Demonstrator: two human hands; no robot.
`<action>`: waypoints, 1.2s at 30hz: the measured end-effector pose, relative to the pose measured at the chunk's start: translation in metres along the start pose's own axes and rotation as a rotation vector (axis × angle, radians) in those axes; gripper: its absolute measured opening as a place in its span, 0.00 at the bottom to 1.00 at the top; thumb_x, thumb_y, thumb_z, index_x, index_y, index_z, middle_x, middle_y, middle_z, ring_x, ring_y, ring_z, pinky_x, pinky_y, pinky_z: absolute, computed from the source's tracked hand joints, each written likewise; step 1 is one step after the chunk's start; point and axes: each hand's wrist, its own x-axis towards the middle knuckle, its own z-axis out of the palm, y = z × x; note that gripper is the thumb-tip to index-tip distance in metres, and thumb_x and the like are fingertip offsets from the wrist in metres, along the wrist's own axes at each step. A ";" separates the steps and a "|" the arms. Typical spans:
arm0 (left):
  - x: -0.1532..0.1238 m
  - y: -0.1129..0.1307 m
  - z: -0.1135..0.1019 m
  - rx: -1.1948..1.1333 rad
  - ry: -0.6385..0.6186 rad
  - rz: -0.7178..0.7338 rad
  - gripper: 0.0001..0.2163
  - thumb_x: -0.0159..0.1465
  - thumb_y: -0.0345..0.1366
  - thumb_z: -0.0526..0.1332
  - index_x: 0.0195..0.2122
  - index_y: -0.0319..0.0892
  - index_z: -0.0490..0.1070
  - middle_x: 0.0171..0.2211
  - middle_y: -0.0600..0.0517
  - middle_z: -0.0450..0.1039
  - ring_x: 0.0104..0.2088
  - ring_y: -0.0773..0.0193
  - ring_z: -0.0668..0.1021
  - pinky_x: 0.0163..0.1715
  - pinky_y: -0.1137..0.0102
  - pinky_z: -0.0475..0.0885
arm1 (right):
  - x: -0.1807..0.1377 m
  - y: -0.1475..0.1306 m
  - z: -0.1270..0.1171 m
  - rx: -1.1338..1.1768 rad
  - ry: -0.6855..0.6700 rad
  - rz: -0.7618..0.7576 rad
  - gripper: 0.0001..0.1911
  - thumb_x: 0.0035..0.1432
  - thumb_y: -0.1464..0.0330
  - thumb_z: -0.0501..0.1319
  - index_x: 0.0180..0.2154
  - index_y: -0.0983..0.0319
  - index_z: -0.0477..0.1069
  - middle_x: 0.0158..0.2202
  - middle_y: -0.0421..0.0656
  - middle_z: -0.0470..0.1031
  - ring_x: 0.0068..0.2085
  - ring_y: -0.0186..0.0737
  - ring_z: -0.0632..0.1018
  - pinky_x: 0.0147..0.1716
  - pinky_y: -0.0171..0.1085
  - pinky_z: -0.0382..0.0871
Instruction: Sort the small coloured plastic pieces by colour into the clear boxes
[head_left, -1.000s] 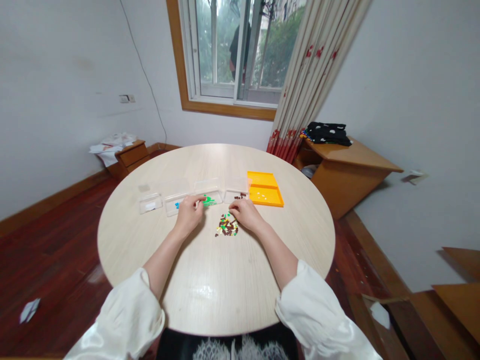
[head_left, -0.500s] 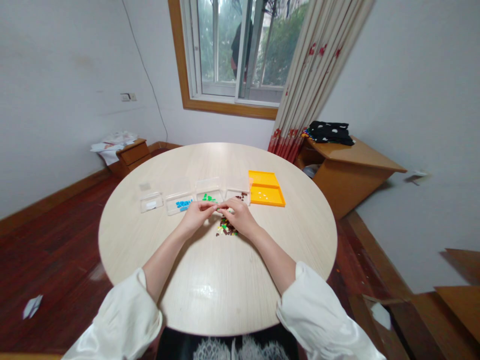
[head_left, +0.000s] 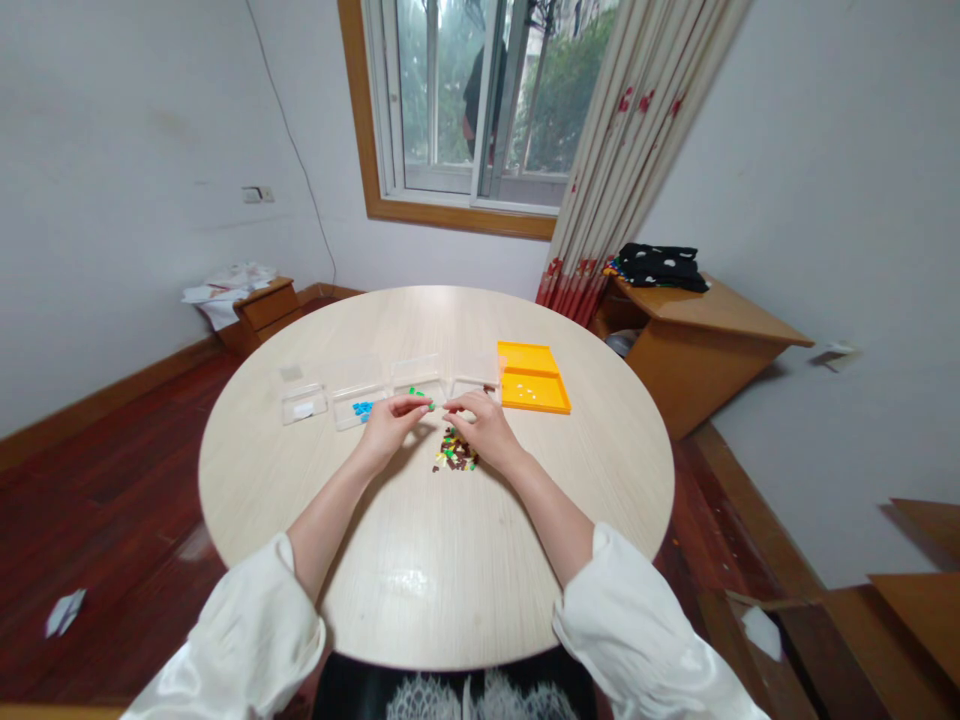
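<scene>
My left hand (head_left: 388, 430) pinches a small green piece (head_left: 431, 406) between thumb and fingertips. My right hand (head_left: 484, 430) hovers just to the right, its thumb and forefinger slightly apart; nothing shows clearly between them. Below the right fingers lies a pile of small brown, green and yellow pieces (head_left: 456, 452). Behind my hands stand open clear plastic boxes: one has blue pieces (head_left: 362, 409), another green pieces (head_left: 414, 391), a third brown pieces (head_left: 489, 389). My hands partly hide these boxes.
An open orange-yellow case (head_left: 534, 408) with a few white pieces stands right of the clear boxes. A smaller clear box (head_left: 283, 412) with a white piece is at the far left. Everything rests on a round pale table (head_left: 420, 590). A wooden desk (head_left: 720, 315) stands beyond it.
My hands have drawn slightly apart; their fingertips were together before. The green piece now shows in my left fingertips, and more of the pile is visible.
</scene>
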 end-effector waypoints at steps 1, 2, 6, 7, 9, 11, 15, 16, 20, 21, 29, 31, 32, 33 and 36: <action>0.002 -0.001 -0.002 0.066 0.057 0.033 0.12 0.50 0.41 0.63 0.31 0.38 0.76 0.33 0.47 0.78 0.34 0.60 0.76 0.37 0.65 0.69 | 0.000 0.003 -0.001 -0.019 0.001 0.022 0.05 0.52 0.73 0.62 0.33 0.62 0.74 0.32 0.43 0.76 0.37 0.38 0.72 0.41 0.38 0.64; 0.003 -0.003 -0.003 0.151 0.118 0.068 0.11 0.51 0.40 0.61 0.31 0.39 0.76 0.32 0.47 0.78 0.33 0.61 0.75 0.36 0.66 0.68 | 0.001 0.005 -0.002 -0.038 -0.005 0.045 0.05 0.52 0.74 0.61 0.33 0.62 0.74 0.32 0.43 0.76 0.37 0.38 0.72 0.41 0.38 0.64; 0.007 -0.007 -0.010 0.523 0.297 0.214 0.09 0.54 0.35 0.57 0.31 0.41 0.76 0.30 0.49 0.77 0.30 0.62 0.72 0.34 0.67 0.65 | 0.001 0.015 -0.002 -0.100 -0.080 0.126 0.07 0.52 0.77 0.60 0.32 0.63 0.75 0.33 0.44 0.76 0.38 0.37 0.73 0.42 0.38 0.64; 0.007 -0.007 -0.011 0.593 0.310 0.247 0.08 0.55 0.34 0.57 0.30 0.41 0.76 0.30 0.49 0.77 0.31 0.62 0.72 0.35 0.66 0.65 | 0.001 0.016 -0.001 -0.113 -0.109 0.136 0.07 0.52 0.78 0.60 0.32 0.63 0.75 0.33 0.45 0.76 0.38 0.37 0.73 0.42 0.38 0.64; 0.007 -0.008 -0.013 0.694 0.317 0.294 0.07 0.55 0.32 0.57 0.29 0.42 0.76 0.30 0.49 0.77 0.33 0.60 0.72 0.37 0.64 0.63 | 0.000 0.016 0.000 -0.135 -0.173 0.143 0.07 0.52 0.78 0.59 0.32 0.64 0.75 0.33 0.45 0.76 0.38 0.38 0.73 0.42 0.38 0.64; 0.007 -0.008 -0.014 0.763 0.312 0.315 0.07 0.55 0.31 0.58 0.29 0.42 0.75 0.30 0.49 0.77 0.35 0.57 0.73 0.39 0.63 0.62 | -0.001 0.014 0.001 -0.159 -0.234 0.145 0.07 0.51 0.77 0.60 0.31 0.64 0.76 0.32 0.45 0.76 0.37 0.38 0.73 0.42 0.37 0.64; 0.007 -0.010 -0.014 0.820 0.299 0.323 0.06 0.55 0.30 0.58 0.29 0.43 0.75 0.31 0.49 0.78 0.36 0.56 0.73 0.40 0.61 0.60 | -0.001 0.010 -0.002 -0.203 -0.302 0.157 0.07 0.50 0.76 0.60 0.30 0.64 0.77 0.31 0.45 0.76 0.36 0.38 0.73 0.39 0.35 0.64; 0.007 -0.010 -0.015 0.824 0.294 0.323 0.06 0.55 0.30 0.58 0.29 0.43 0.75 0.31 0.49 0.78 0.36 0.56 0.73 0.40 0.61 0.60 | 0.000 0.009 -0.003 -0.212 -0.311 0.158 0.07 0.50 0.76 0.61 0.30 0.64 0.77 0.31 0.45 0.76 0.36 0.38 0.73 0.39 0.35 0.64; 0.008 -0.013 -0.015 0.834 0.268 0.307 0.06 0.55 0.30 0.58 0.29 0.43 0.75 0.31 0.50 0.78 0.35 0.56 0.73 0.40 0.61 0.60 | 0.000 0.009 -0.004 -0.227 -0.338 0.138 0.07 0.50 0.75 0.62 0.31 0.62 0.78 0.31 0.44 0.77 0.35 0.38 0.74 0.37 0.34 0.63; 0.009 -0.013 -0.015 0.837 0.262 0.298 0.06 0.55 0.30 0.58 0.29 0.43 0.76 0.31 0.49 0.78 0.35 0.56 0.73 0.41 0.61 0.60 | 0.000 0.009 -0.004 -0.225 -0.341 0.132 0.07 0.50 0.74 0.62 0.31 0.61 0.78 0.30 0.44 0.77 0.35 0.38 0.74 0.38 0.34 0.63; 0.007 -0.007 -0.011 0.808 0.251 0.290 0.07 0.57 0.34 0.58 0.30 0.42 0.76 0.32 0.47 0.78 0.36 0.55 0.73 0.40 0.61 0.61 | 0.000 0.009 -0.003 -0.228 -0.329 0.154 0.05 0.50 0.75 0.62 0.27 0.63 0.76 0.30 0.45 0.76 0.35 0.37 0.73 0.38 0.35 0.62; 0.004 -0.003 -0.009 0.741 0.249 0.304 0.08 0.57 0.36 0.58 0.30 0.41 0.76 0.31 0.47 0.77 0.33 0.58 0.72 0.38 0.63 0.63 | 0.000 0.008 -0.003 -0.217 -0.287 0.146 0.05 0.51 0.75 0.61 0.28 0.64 0.75 0.31 0.45 0.76 0.36 0.38 0.73 0.39 0.36 0.62; 0.003 0.000 -0.007 0.688 0.238 0.298 0.09 0.57 0.37 0.57 0.30 0.40 0.76 0.30 0.47 0.77 0.31 0.60 0.72 0.35 0.65 0.64 | 0.000 0.008 -0.003 -0.193 -0.253 0.145 0.05 0.52 0.76 0.60 0.29 0.64 0.75 0.31 0.45 0.76 0.36 0.37 0.73 0.39 0.36 0.63; 0.002 0.001 -0.005 0.625 0.215 0.282 0.10 0.57 0.38 0.57 0.30 0.40 0.76 0.29 0.48 0.77 0.29 0.61 0.71 0.33 0.67 0.64 | 0.000 0.007 -0.003 -0.159 -0.216 0.145 0.05 0.53 0.76 0.59 0.30 0.64 0.74 0.31 0.45 0.76 0.35 0.37 0.73 0.39 0.35 0.63; 0.000 0.005 0.001 0.411 0.104 0.193 0.11 0.56 0.41 0.58 0.28 0.39 0.75 0.26 0.50 0.76 0.26 0.64 0.71 0.28 0.69 0.65 | 0.001 0.003 -0.004 -0.033 -0.116 0.127 0.05 0.54 0.75 0.57 0.31 0.64 0.72 0.31 0.43 0.76 0.34 0.35 0.74 0.37 0.34 0.64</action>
